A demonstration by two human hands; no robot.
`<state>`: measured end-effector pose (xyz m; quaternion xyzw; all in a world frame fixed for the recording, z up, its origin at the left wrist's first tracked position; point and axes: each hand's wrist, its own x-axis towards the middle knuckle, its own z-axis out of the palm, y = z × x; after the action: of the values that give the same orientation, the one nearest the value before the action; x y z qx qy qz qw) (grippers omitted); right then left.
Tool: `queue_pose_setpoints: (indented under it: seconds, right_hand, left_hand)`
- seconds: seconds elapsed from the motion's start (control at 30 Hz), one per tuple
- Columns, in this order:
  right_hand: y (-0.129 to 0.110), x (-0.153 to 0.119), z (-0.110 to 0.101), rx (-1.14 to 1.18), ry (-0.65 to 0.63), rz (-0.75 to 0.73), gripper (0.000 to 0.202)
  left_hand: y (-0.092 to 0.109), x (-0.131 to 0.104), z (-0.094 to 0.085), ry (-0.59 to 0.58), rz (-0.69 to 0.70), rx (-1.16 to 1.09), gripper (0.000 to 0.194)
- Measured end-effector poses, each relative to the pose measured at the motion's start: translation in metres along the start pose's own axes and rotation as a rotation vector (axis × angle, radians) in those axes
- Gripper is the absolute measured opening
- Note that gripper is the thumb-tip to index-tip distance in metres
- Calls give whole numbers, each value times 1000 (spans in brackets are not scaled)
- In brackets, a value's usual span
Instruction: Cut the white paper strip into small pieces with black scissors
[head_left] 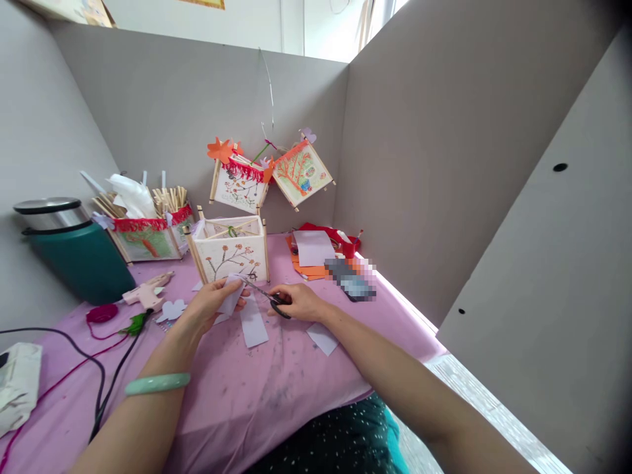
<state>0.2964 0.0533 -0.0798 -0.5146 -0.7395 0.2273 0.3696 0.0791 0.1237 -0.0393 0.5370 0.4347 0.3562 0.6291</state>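
My left hand (210, 304) pinches the lilac paper piece (231, 294) near the desk's (257, 395) middle; my right hand (299, 303) grasps the scissors (269, 297), cutting. Next, I judge, needs a steady closing.

Paper lanterns: four – two on the table (231, 255) (148, 238), two hanging (240, 184) (302, 174). Scissors (269, 297): one pair. Loose pale paper strips (those lying flat): two (253, 322) (322, 338). Green bangle (157, 383): one. Teal bin (74, 253): one. Glue gun (147, 291): one.
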Motion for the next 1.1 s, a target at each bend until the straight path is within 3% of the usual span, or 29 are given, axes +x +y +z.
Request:
queue_pose_setpoints:
  seconds: [0.37,0.57,0.83,1.1]
  right_hand:
    - [-7,-2,-10,-111,-44,45,35]
    - [-7,-4,-14,-101,-35,43,35]
    - [-9,-5,-14,-109,-105,51,31]
    - [-9,-5,-14,-108,-88,53,33]
  left_hand:
    - [2,-2,-1,-5,5,-65,18]
    - [4,-2,-4,52,24,-88,19]
    - [6,-8,2,-50,-7,-22,21]
    - [5,-6,-1,-49,4,-21,24]
